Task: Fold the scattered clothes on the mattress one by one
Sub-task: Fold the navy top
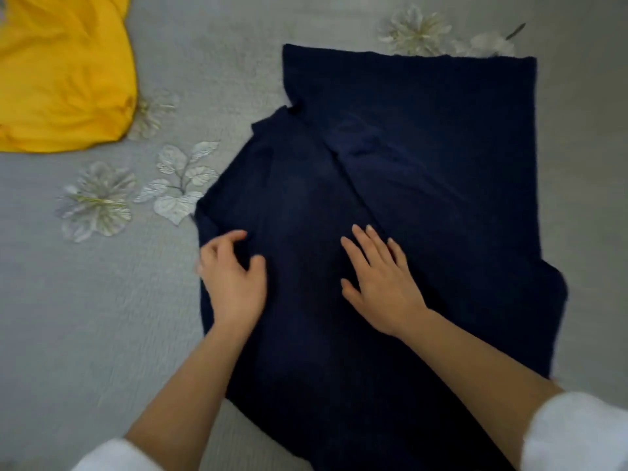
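Observation:
A dark navy garment [424, 158] lies spread over the middle of the grey mattress [85, 317], with a fold running diagonally down its centre. My right hand [380, 283] rests flat on the cloth, fingers straight and spread, just right of that fold. My left hand [234, 277] is over the garment's left edge with loosely curled fingers and thumb; whether it pinches the cloth is unclear. A yellow garment [61, 73] lies crumpled at the top left.
The mattress cover has pale embroidered flowers and leaves, one flower [95, 202] left of the navy garment and another [418, 28] beyond its far edge. White sleeves show on both forearms at the bottom of the view.

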